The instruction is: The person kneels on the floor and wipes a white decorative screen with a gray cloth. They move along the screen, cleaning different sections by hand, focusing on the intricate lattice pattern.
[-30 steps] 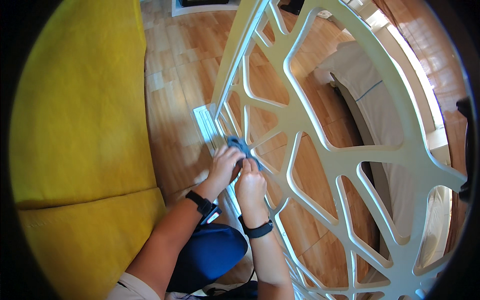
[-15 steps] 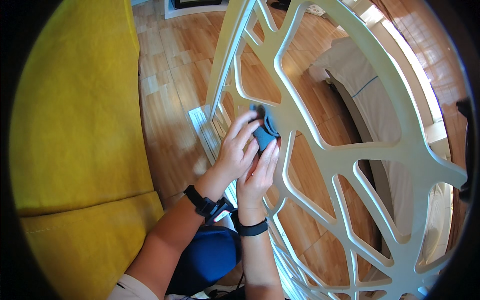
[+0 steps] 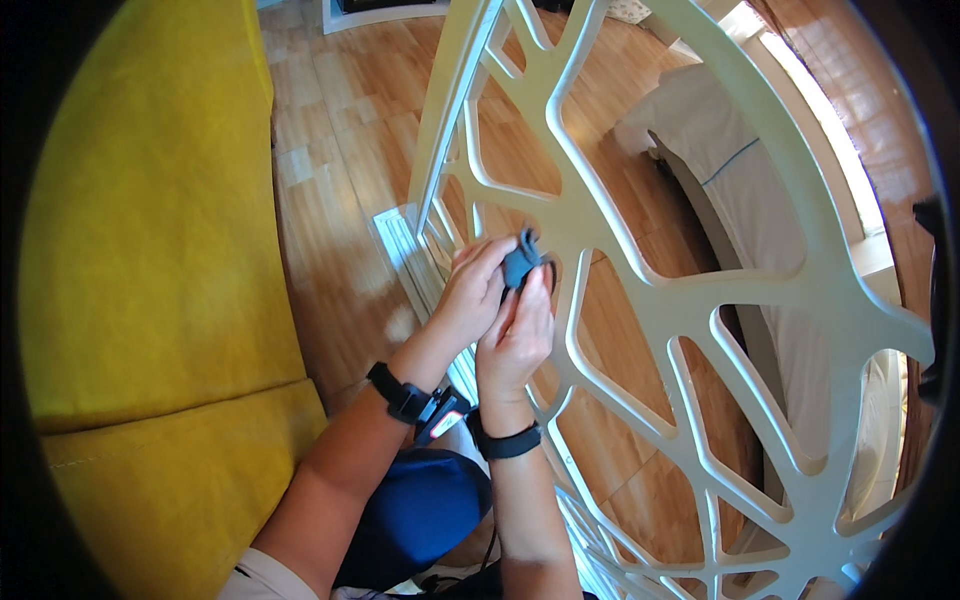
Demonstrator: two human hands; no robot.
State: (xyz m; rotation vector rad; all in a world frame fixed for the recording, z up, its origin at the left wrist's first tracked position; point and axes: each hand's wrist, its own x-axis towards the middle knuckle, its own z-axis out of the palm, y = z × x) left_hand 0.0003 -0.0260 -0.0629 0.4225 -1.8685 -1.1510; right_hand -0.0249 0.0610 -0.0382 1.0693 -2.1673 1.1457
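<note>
Just in front of a white lattice panel (image 3: 600,225), both hands grip a bunched blue-grey cloth (image 3: 520,262). My left hand (image 3: 474,290) has its fingers curled round the cloth's left side. My right hand (image 3: 517,335) pinches it from below and the right, fingertips raised against it. Dark bands with a small device circle my wrists. The cloth is near the panel's web of openings and its edge rail; whether it touches them I cannot tell.
A yellow upholstered piece (image 3: 140,250) fills the left side. Wood-look floor (image 3: 340,150) runs between it and the panel. A white track (image 3: 396,245) lies along the panel's foot. Beyond the panel stands something draped in white cloth (image 3: 690,120). My blue-clad knee (image 3: 415,515) is below.
Since a second ago my hands and the cloth have moved up and slightly right along the panel. In the last half second the cloth has become more bunched between my fingers.
</note>
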